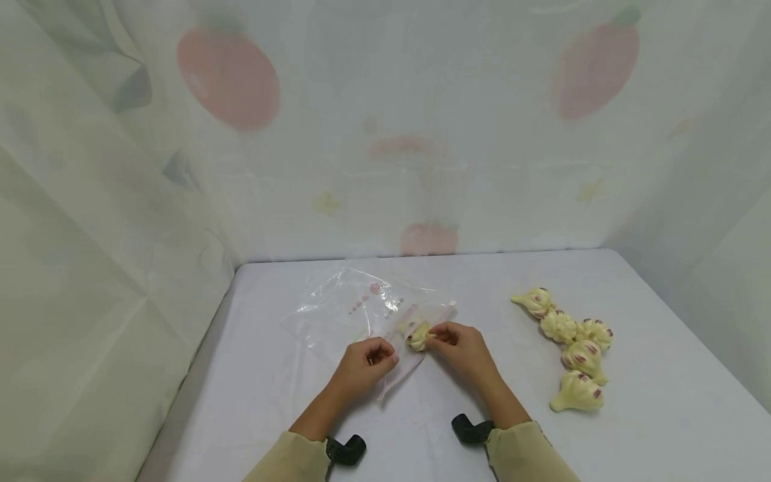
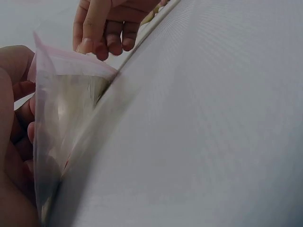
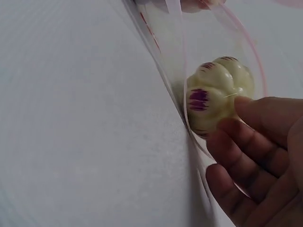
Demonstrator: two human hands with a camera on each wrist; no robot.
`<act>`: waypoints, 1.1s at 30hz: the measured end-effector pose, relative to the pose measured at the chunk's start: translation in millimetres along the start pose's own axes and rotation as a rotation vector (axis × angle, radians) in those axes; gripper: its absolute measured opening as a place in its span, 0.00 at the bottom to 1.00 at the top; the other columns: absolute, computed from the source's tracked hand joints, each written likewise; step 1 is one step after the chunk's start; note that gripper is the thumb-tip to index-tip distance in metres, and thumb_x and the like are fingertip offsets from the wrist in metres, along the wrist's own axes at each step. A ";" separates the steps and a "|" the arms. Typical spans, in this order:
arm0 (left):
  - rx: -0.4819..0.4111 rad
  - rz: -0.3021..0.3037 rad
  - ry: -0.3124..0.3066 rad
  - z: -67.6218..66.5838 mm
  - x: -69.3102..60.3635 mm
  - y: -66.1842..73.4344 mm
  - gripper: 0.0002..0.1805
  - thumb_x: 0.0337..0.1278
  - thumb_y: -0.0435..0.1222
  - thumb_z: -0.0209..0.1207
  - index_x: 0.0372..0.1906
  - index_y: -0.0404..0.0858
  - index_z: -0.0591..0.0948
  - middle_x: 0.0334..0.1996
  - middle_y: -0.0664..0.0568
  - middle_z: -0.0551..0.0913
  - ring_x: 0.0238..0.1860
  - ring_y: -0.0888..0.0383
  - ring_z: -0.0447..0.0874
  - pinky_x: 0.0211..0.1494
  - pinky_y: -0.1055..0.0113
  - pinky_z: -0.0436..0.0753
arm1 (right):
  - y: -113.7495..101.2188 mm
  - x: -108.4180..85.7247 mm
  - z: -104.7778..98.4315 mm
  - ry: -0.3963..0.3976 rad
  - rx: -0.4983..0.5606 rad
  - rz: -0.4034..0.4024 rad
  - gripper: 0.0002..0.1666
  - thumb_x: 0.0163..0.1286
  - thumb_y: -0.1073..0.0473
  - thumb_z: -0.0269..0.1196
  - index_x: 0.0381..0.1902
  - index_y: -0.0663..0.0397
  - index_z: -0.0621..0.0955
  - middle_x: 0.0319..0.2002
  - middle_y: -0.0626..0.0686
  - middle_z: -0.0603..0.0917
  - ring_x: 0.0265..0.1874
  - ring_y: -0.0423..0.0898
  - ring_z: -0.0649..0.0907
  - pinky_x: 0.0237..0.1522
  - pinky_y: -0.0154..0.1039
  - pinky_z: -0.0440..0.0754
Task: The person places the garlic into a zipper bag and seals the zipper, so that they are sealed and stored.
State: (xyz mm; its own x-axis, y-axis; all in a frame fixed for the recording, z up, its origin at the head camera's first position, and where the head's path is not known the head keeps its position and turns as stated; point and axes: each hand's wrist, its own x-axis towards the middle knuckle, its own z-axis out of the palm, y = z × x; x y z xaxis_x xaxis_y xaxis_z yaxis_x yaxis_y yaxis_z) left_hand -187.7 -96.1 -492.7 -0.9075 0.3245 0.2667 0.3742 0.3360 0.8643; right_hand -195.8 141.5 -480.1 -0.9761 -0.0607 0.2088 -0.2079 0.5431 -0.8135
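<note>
My left hand [image 1: 365, 362] holds the near edge of a clear plastic zip bag [image 1: 355, 304] with pink edging. In the left wrist view, the bag's pink-edged mouth [image 2: 75, 61] stands open beside those fingers. With thumb and fingertips, my right hand [image 1: 460, 345] pinches a garlic bulb [image 1: 417, 337] at the bag's mouth. Up close in the right wrist view, that pale, shiny bulb [image 3: 220, 87] has purple streaks and lies partly within the opening. Its far side is hidden behind the plastic.
Several more garlic bulbs [image 1: 559, 326] lie in a crooked row on the right of the white table [image 1: 253, 402]. Printed cloth [image 1: 500, 134] hangs behind the table, and more cloth [image 1: 78, 288] hangs at the left. Each wrist wears a black camera mount [image 1: 346, 450].
</note>
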 end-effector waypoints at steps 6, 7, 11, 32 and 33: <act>0.014 0.028 0.008 0.5 0.1 0.2 0.06 0.56 0.34 0.67 0.28 0.48 0.83 0.20 0.62 0.76 0.22 0.68 0.70 0.26 0.73 0.73 | 0.2 0.1 -0.7 -0.166 0.059 -0.011 0.18 0.62 0.60 0.70 0.51 0.53 0.85 0.38 0.48 0.89 0.36 0.39 0.85 0.40 0.33 0.81; 0.018 0.033 0.009 0.4 0.3 0.1 0.06 0.56 0.34 0.67 0.28 0.48 0.83 0.20 0.62 0.75 0.22 0.68 0.70 0.26 0.73 0.73 | 0.2 -0.1 -0.8 -0.185 0.059 -0.010 0.19 0.62 0.60 0.69 0.52 0.53 0.84 0.39 0.48 0.89 0.37 0.40 0.85 0.41 0.33 0.81; 0.026 0.033 0.007 0.0 0.9 -0.7 0.06 0.56 0.34 0.67 0.28 0.49 0.83 0.19 0.62 0.75 0.22 0.68 0.70 0.25 0.73 0.73 | 0.5 -0.6 -0.7 -0.221 0.057 -0.008 0.21 0.64 0.60 0.68 0.55 0.52 0.83 0.41 0.47 0.89 0.38 0.39 0.85 0.42 0.33 0.81; 0.026 -0.045 -0.010 -1.4 -1.7 -2.5 0.06 0.57 0.34 0.66 0.28 0.48 0.83 0.19 0.61 0.77 0.22 0.67 0.71 0.25 0.73 0.72 | 16.4 3.9 -91.5 0.112 -0.180 0.169 0.26 0.72 0.47 0.61 0.61 0.54 0.78 0.55 0.58 0.82 0.50 0.53 0.78 0.45 0.47 0.76; 0.028 -0.048 -0.011 -1.4 -1.7 -2.7 0.06 0.57 0.34 0.66 0.28 0.48 0.83 0.19 0.61 0.77 0.22 0.68 0.71 0.25 0.74 0.73 | 16.5 3.3 -97.9 0.136 -0.183 0.175 0.26 0.72 0.47 0.60 0.62 0.55 0.78 0.56 0.59 0.81 0.52 0.55 0.77 0.48 0.49 0.76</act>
State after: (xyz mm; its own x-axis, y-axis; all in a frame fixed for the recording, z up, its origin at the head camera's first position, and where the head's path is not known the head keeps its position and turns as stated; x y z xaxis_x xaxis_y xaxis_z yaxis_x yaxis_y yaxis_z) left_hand -187.5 -98.9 -494.9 -0.9226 0.3166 0.2203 0.3352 0.3758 0.8639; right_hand -196.3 232.2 -439.7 -0.9759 0.1536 0.1549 -0.0098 0.6785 -0.7346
